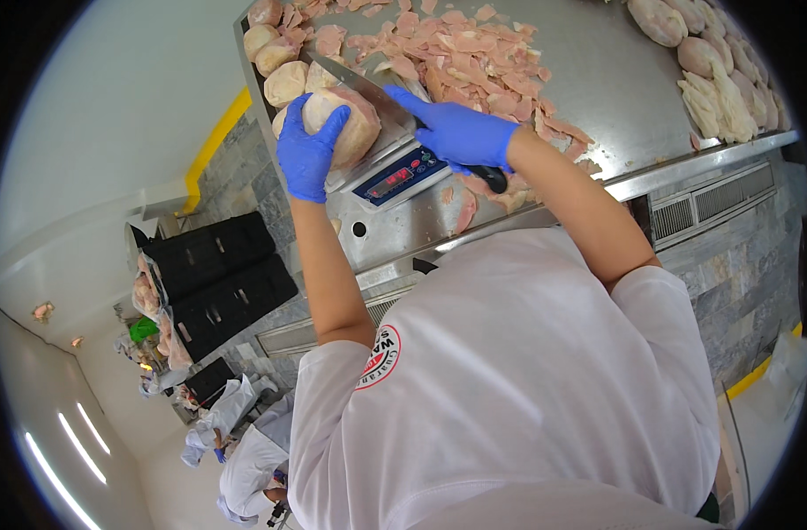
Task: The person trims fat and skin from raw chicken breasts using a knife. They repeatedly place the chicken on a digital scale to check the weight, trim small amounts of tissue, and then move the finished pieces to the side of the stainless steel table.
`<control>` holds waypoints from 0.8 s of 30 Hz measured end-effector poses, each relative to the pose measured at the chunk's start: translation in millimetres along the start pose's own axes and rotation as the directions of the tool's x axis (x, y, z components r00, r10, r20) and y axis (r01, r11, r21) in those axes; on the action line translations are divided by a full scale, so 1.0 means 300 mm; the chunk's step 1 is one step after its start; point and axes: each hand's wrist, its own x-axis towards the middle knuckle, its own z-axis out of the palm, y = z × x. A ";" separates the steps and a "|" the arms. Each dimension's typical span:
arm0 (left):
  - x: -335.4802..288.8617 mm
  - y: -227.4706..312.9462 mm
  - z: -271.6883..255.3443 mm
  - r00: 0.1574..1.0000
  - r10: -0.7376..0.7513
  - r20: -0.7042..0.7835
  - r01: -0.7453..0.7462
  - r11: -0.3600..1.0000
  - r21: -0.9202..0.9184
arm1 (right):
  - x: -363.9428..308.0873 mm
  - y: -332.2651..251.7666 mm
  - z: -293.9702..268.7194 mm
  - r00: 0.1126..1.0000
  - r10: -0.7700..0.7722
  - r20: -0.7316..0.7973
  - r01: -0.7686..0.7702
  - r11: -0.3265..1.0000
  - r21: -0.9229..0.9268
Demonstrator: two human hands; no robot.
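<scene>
My left hand (306,148), in a blue glove, grips a large rounded lump of pale pink meat (355,128) from its near left side, with the thumb spread across the top. The lump is on or right beside a digital scale (396,180), whose lit panel faces me; its underside is hidden. In my right hand (463,132), also gloved in blue, is a long knife (358,87) with a black handle. Its blade points to the far left, along the far side of the lump. Several similar rounded lumps (284,82) lie beyond my left hand.
Pink meat trimmings (474,66) are heaped on the steel table (615,75) beyond my right hand. Whole lumps of meat (704,55) are piled at the far right. Black crates (222,274) stand at left, and co-workers in white (255,468) are at the lower left.
</scene>
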 end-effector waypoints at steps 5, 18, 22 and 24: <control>0.004 0.059 0.021 0.996 -0.084 -0.016 0.085 0.995 0.046 | 0.185 -0.015 0.028 0.996 -0.001 -0.089 0.005 0.999 0.050; 0.008 -0.129 -0.050 0.930 -0.344 -0.131 0.305 0.919 -0.248 | -0.053 0.068 0.015 0.992 0.100 -0.082 -0.081 0.976 0.203; 0.046 -0.048 -0.016 0.978 -0.196 -0.065 0.168 0.939 -0.301 | 0.001 0.035 -0.024 0.996 -0.006 -0.087 0.018 0.990 0.142; 0.060 -0.026 0.002 0.986 -0.169 0.006 0.162 0.932 -0.323 | 0.043 0.011 -0.012 1.000 -0.008 0.002 0.008 0.998 0.060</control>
